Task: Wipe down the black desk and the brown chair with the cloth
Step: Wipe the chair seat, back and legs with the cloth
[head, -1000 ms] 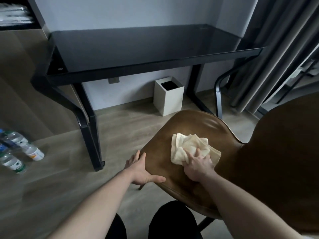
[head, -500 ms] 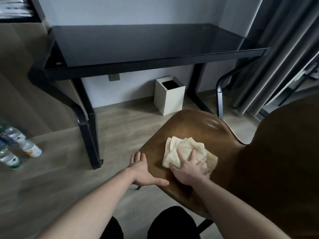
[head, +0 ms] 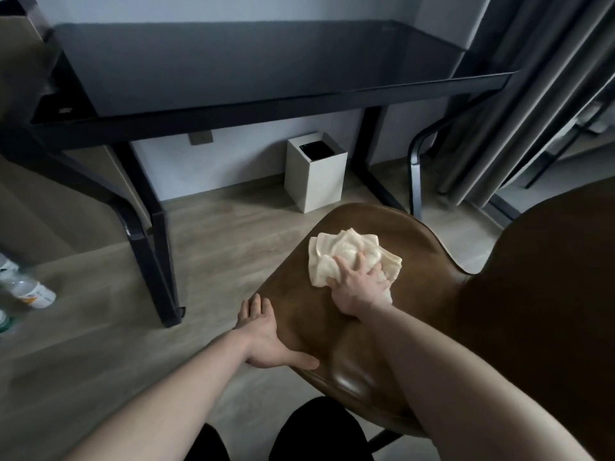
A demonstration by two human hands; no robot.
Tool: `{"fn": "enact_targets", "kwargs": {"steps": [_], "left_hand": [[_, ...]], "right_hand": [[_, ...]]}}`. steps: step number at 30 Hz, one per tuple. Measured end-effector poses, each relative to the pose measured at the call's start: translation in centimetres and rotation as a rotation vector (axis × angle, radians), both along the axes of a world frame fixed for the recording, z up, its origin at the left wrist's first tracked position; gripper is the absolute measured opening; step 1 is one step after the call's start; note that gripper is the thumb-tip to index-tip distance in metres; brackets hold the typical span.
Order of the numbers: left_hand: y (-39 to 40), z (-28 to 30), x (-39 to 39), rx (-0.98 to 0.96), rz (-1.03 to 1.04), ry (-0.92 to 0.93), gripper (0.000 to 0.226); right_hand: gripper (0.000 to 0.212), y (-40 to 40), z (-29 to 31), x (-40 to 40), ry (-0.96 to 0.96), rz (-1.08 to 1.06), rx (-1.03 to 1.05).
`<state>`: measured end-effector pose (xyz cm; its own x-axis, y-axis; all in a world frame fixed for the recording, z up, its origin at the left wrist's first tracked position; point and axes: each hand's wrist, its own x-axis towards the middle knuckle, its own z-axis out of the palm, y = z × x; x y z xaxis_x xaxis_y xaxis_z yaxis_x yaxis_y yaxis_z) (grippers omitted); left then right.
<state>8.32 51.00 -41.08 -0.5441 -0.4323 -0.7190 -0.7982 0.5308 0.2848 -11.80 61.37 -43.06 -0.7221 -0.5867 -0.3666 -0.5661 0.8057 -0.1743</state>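
The brown chair [head: 412,247] stands in front of me, its seat facing the desk and its dark backrest at the right. A crumpled cream cloth [head: 336,254] lies on the seat. My right hand [head: 359,284] presses flat on the cloth's near part with fingers spread. My left hand [head: 266,341] grips the seat's left edge, thumb on top. The black desk [head: 253,61] with a glossy top stands against the wall beyond the chair.
A white square bin [head: 316,178] sits on the wooden floor under the desk. Plastic water bottles [head: 31,291] lie on the floor at the left. Grey curtains [head: 519,104] hang at the right. My dark-trousered knees [head: 312,430] are at the bottom.
My right hand has slid the cloth across the seat, first towards the left front, now back up and further from me. My left hand has stayed on the seat edge.
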Motion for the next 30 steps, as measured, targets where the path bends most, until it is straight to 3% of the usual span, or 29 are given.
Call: {"fn": "enact_targets", "kwargs": {"steps": [6,12,17,21,30], "left_hand": [[0.7,0.7,0.3,-0.029,0.024,0.066,0.188],[1.4,0.7,1.0,-0.032,0.067,0.103,0.19],[1.0,0.5,1.0,-0.022,0.077,0.12,0.192],[0.8,-0.3,1.0,-0.026,0.065,0.129,0.189],[0.2,-0.1,0.0,-0.01,0.035,0.104,0.178]], "right_hand": [[0.049,6.2,2.7,4.3,-0.052,-0.023,0.026],[0.054,9.7,4.2,8.9,-0.041,-0.053,0.055],[0.076,6.9,1.8,6.0,-0.094,-0.219,0.033],[0.076,3.8,0.6,1.4,-0.12,-0.329,0.018],[0.103,3.2,-0.2,-5.0,-0.037,-0.295,0.057]]}}
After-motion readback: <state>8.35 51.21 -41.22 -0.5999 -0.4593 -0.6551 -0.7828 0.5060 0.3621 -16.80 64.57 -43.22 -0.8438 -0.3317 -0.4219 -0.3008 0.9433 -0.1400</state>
